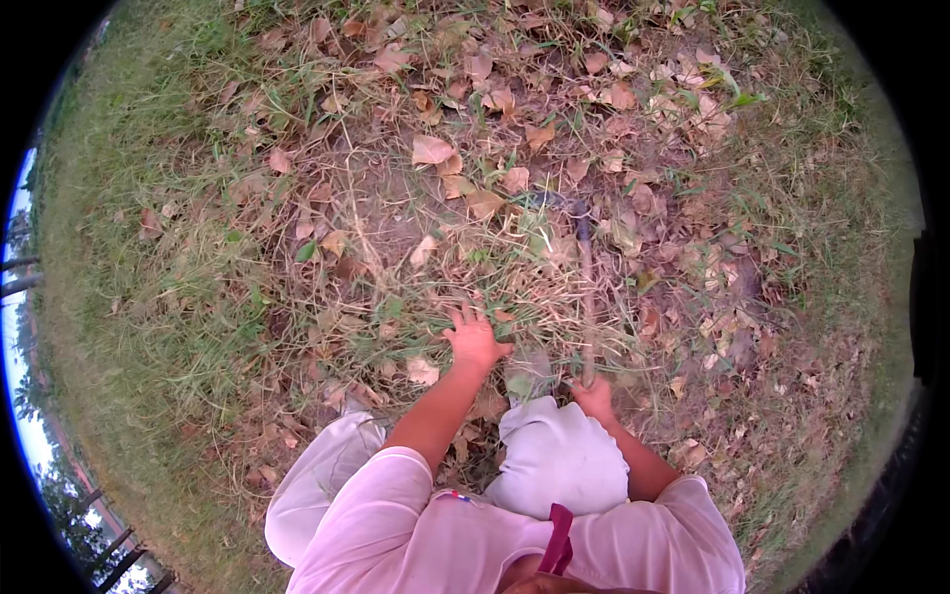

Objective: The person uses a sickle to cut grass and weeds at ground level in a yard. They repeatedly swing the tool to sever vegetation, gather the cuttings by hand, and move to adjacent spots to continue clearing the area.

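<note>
My left hand rests with fingers spread on cut-looking, tangled grass in front of my knees, and I see nothing held in it. In my right hand, beside the right knee, is the lower end of a long-handled sickle or similar hand tool. Its wooden-looking shaft points away from me over the ground. A dark metal head bends to the left at the far end, partly covered by grass and dry leaves, so the blade's shape cannot be made out fully.
Dry brown leaves lie scattered over bare soil ahead. Denser green grass spreads to the left. My bent knees in pale trousers are close to both hands. Tree trunks stand at the far lower left.
</note>
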Motion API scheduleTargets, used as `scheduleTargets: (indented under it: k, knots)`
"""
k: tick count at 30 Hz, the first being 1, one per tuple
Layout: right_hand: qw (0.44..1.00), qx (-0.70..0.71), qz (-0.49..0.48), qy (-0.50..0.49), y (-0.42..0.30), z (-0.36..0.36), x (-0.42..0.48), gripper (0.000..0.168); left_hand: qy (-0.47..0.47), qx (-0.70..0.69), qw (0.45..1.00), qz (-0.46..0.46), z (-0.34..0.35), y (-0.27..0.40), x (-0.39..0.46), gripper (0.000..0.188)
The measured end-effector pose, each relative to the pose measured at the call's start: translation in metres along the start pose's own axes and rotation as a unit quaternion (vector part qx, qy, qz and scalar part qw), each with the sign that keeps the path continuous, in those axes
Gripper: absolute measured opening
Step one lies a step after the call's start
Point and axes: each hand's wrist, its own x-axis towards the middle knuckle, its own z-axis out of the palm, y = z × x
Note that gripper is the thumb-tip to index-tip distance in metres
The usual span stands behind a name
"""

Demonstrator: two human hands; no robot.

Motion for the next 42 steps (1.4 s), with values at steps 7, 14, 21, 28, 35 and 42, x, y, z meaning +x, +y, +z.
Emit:
scheduleTargets:
  k: [7, 14, 21, 28, 35, 42]
  knots:
    - [1.0, -0.021, -0.003, 0.008, -0.005, 0.005, 0.004, 0.025, 0.025, -0.154, 0.986, -0.056, -0.011, -0.037, 0.036, 0.053]
    - [0.999, -0.029, -0.031, -0.003, 0.015, 0.008, 0.011, 0.028, 0.045, -0.592, 0.805, 0.002, 0.013, -0.076, -0.008, 0.013]
    - [0.992, -0.123, -0.03, -0.014, 0.065, -0.065, -0.044, 0.024, 0.174, -0.723, 0.668, 0.033, -0.066, -0.09, -0.087, 0.04]
    - [0.994, -0.105, -0.017, 0.016, 0.104, -0.107, -0.114, 0.023, 0.303, -0.743, 0.595, 0.044, -0.129, -0.128, -0.164, 0.027]
    - [0.998, 0.036, 0.042, -0.025, 0.093, -0.094, -0.146, 0.019, 0.335, -0.782, 0.518, 0.093, -0.193, -0.159, -0.258, 0.021]
    - [0.997, -0.011, -0.075, 0.014, 0.129, -0.136, -0.203, 0.014, 0.357, -0.803, 0.467, 0.096, -0.157, -0.175, -0.252, 0.017]
